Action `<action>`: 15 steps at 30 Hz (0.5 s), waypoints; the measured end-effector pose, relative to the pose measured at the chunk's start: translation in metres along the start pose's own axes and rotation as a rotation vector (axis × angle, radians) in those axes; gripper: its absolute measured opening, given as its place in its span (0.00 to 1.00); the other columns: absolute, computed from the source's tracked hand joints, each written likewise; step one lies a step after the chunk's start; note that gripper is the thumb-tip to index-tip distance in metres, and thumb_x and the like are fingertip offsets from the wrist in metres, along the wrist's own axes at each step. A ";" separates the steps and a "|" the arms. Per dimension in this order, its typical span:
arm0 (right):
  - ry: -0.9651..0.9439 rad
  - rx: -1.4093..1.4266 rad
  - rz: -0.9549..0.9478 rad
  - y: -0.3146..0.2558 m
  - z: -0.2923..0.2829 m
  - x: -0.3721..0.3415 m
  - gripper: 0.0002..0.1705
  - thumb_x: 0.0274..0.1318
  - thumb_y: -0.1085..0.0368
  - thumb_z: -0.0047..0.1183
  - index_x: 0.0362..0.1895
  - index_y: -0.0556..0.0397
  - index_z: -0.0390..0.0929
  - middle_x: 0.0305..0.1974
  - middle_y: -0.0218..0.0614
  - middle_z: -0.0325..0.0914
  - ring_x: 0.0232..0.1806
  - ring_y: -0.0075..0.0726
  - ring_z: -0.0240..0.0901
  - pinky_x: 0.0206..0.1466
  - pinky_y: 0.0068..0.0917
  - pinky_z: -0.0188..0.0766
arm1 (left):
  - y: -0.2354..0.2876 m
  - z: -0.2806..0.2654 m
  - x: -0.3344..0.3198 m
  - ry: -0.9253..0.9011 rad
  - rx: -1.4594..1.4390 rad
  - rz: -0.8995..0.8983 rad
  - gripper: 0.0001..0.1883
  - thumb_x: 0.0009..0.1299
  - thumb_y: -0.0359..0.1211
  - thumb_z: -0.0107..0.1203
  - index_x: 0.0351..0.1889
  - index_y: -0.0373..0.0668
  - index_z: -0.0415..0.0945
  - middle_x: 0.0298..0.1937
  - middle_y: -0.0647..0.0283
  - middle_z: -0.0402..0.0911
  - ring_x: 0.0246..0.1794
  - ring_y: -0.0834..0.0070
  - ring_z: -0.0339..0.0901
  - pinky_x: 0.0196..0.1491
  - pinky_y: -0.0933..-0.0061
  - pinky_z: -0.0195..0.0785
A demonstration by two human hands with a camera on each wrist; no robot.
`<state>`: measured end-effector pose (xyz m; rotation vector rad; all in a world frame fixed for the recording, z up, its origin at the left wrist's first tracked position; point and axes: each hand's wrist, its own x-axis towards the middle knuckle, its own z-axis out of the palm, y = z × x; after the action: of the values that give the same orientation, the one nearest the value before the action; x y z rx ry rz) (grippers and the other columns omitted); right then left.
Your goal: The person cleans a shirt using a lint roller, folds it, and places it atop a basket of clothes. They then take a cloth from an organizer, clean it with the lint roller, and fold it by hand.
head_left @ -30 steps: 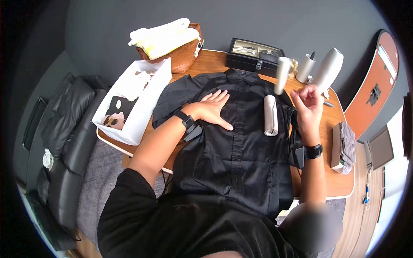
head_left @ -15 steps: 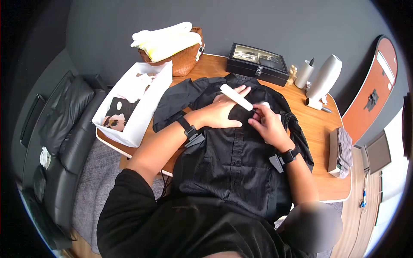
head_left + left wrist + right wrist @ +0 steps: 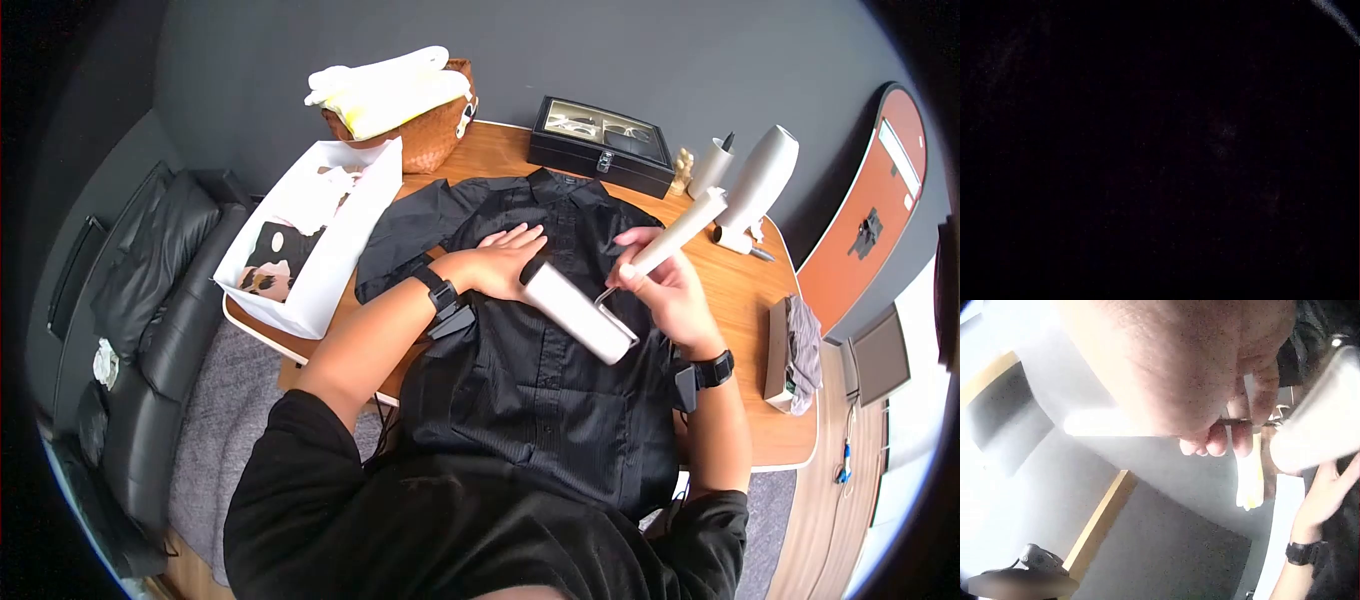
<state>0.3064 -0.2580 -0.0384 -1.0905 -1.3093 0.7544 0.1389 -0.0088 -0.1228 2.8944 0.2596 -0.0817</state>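
Note:
A black button-up shirt (image 3: 480,370) lies spread on the wooden table, its collar toward the far side. My left hand (image 3: 500,265) rests flat on the upper chest of the shirt, fingers spread. With my right hand (image 3: 675,300) I grip the white handle of a lint roller (image 3: 578,312), fingers curled round it. The pale roller slants across the shirt front, its far end close by my left hand. In the right wrist view the roller (image 3: 1325,415) is at the right, near my left hand (image 3: 1325,497). The left wrist view is almost wholly dark.
At the left stands a white box (image 3: 350,235) with folded clothes, behind it a brown basket (image 3: 425,145) topped by a yellow-white towel. A black glasses case (image 3: 600,150) and a hair dryer (image 3: 760,180) stand at the back. A cloth-filled box (image 3: 790,350) sits at the right edge.
My right hand swung in over the shirt with the lint roller, then drew back a little to the right, turning the handle to point up and right. My left hand has stayed on the shirt.

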 end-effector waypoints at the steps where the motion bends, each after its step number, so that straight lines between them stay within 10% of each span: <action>1: 0.011 -0.016 0.083 0.001 0.001 0.001 0.20 0.72 0.67 0.58 0.63 0.55 0.71 0.42 0.28 0.79 0.46 0.23 0.80 0.49 0.23 0.74 | 0.001 -0.002 -0.001 0.000 0.001 0.000 0.61 0.65 0.62 0.64 0.84 0.38 0.42 0.88 0.46 0.37 0.88 0.50 0.32 0.84 0.51 0.32; 5: 0.068 -0.054 0.199 0.015 -0.011 0.004 0.16 0.71 0.66 0.59 0.60 0.49 0.74 0.43 0.25 0.82 0.44 0.19 0.78 0.43 0.18 0.69 | 0.004 -0.007 -0.001 -0.020 -0.089 -0.036 0.60 0.67 0.53 0.64 0.85 0.37 0.36 0.88 0.46 0.35 0.88 0.51 0.31 0.84 0.51 0.31; 15: 0.506 0.043 0.157 0.063 -0.078 0.011 0.10 0.74 0.62 0.57 0.52 0.49 0.74 0.36 0.26 0.77 0.22 0.15 0.63 0.23 0.16 0.57 | -0.005 -0.008 -0.002 -0.053 -0.143 0.000 0.72 0.60 0.68 0.66 0.84 0.32 0.34 0.87 0.44 0.30 0.88 0.54 0.26 0.85 0.54 0.28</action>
<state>0.3930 -0.2411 -0.0871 -1.2589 -0.7829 0.5661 0.1361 -0.0028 -0.1158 2.7459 0.2453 -0.1333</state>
